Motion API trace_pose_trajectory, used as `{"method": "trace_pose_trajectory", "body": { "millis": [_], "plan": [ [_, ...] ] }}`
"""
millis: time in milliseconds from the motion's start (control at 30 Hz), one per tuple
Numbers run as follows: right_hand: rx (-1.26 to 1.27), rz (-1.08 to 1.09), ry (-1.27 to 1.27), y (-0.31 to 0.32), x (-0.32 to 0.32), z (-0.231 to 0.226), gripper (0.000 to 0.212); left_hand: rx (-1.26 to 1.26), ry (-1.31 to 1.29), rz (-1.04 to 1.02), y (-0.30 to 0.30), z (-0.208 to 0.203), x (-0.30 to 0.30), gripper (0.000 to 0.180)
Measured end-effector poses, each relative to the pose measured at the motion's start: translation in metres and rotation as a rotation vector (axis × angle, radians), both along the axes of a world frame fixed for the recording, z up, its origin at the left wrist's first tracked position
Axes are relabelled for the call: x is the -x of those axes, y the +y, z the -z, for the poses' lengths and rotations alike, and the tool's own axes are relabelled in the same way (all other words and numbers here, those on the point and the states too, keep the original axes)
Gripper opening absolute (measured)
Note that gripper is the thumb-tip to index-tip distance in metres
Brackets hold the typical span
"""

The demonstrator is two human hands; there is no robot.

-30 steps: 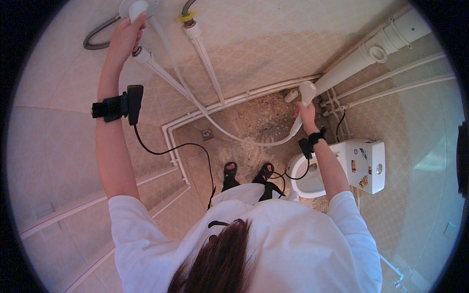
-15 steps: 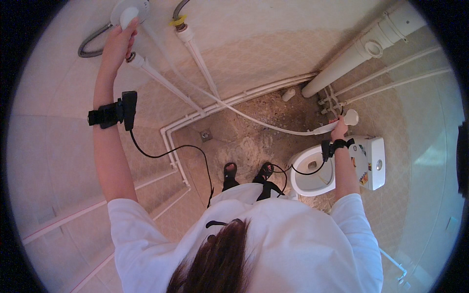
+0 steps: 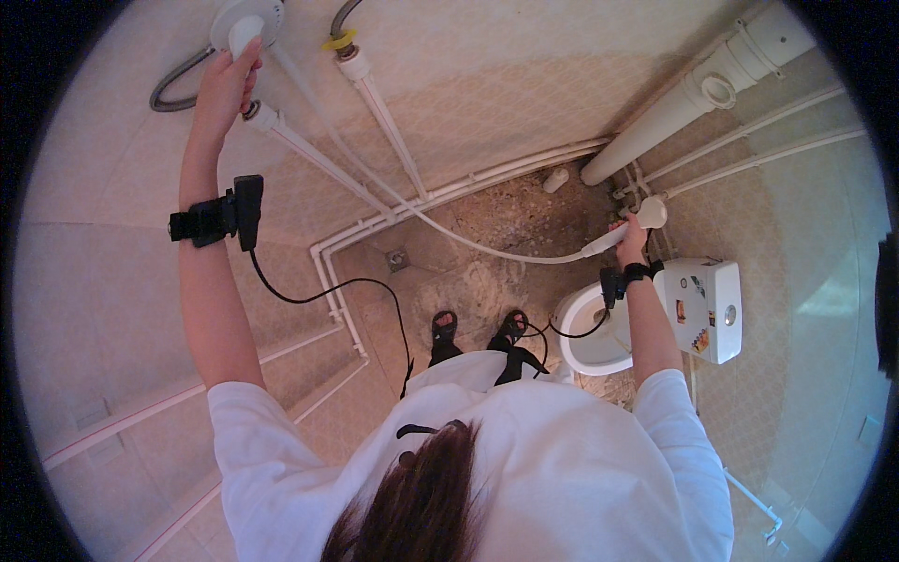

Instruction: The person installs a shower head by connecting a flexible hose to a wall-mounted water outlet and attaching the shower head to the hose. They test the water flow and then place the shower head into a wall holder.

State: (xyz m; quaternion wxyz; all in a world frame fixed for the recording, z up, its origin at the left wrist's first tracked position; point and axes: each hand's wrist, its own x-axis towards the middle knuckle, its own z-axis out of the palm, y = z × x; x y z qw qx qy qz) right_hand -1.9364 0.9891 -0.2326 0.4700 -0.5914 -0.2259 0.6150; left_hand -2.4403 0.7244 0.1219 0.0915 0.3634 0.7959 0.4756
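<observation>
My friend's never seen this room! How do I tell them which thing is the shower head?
Find the white toilet on the right, then look just above it at the right hand. That hand grips the handheld shower head. Unlike the straight white pipes nearby, it has a rounded end and trails a curving pale hose.

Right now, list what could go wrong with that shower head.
The right hand grips the shower head; if it slipped, it might strike the toilet close by. If water ran, spray could wet the black wrist unit just behind. The cable crossing the toilet in view might snag.
</observation>
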Motion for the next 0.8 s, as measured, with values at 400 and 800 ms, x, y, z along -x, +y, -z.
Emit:
{"method": "trace_pose_trajectory", "body": {
  "millis": [400, 800],
  "plan": [
    [-0.044, -0.024, 0.045, -0.003, 0.000, 0.005, 0.021, -0.037, -0.008, 0.008, 0.003, 0.007, 0.006, 0.037],
    [-0.026, -0.031, 0.000, -0.003, 0.011, 0.004, 0.018, -0.297, -0.083, -0.149, 0.018, 0.021, -0.012, 0.033]
  ]
}}
